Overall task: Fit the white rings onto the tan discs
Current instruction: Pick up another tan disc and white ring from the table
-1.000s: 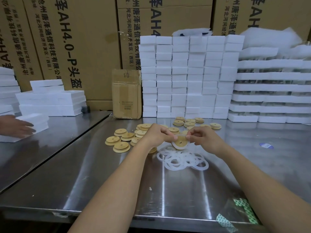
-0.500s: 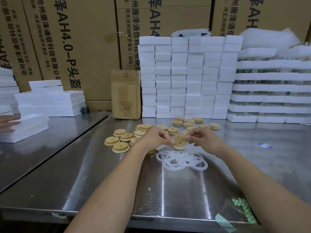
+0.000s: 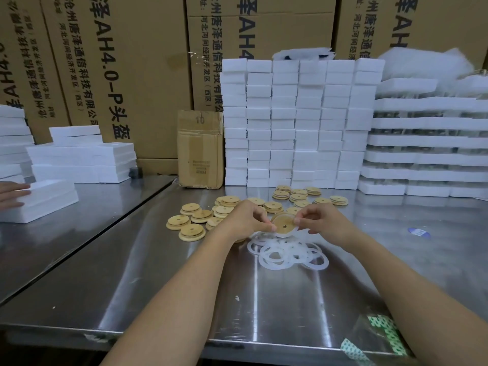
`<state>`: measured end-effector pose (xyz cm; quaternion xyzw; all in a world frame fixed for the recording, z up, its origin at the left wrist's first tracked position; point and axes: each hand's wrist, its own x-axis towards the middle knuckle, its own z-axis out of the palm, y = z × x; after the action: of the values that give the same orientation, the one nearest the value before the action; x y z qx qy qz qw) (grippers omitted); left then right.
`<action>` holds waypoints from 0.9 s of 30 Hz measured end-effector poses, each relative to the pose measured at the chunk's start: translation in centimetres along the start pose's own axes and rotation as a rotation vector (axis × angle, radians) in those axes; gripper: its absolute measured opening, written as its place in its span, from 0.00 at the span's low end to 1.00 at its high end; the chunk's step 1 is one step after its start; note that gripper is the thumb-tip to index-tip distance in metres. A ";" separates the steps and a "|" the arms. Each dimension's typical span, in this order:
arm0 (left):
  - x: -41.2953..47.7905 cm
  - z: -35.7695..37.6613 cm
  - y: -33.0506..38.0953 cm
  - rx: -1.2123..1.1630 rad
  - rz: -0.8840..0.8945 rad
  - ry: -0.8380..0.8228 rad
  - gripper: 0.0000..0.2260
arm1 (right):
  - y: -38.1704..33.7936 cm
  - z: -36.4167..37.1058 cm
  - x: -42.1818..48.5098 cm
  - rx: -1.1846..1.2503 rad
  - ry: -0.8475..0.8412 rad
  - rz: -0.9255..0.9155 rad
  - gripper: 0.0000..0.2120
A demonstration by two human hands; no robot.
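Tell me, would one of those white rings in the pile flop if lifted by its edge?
Probably floppy: the white rings look thin and translucent, lying flat and overlapped on the steel table. Likely very light, and apt to drag neighbours along, since the pile interlocks. Unlikely to roll.

The tan disc (image 3: 284, 225) has tilted up, white ring (image 3: 290, 233) seemingly further round its rim.

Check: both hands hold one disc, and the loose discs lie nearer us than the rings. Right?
No. The head view shows the loose discs beyond the rings; the left hand and right hand do hold one disc.
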<state>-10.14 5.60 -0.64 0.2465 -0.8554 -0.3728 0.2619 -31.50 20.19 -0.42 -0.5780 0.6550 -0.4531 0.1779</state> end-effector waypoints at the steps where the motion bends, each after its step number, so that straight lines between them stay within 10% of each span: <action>1: 0.0 0.0 -0.1 0.005 0.001 0.001 0.08 | 0.1 0.0 0.1 -0.010 -0.003 -0.005 0.07; 27: 0.2 0.6 -0.3 0.105 -0.045 -0.042 0.12 | 0.6 -0.2 -0.1 -0.209 -0.003 -0.032 0.05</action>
<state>-10.67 5.62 -1.16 0.2711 -0.8733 -0.3384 0.2219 -32.01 20.30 -0.83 -0.6043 0.6892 -0.3842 0.1104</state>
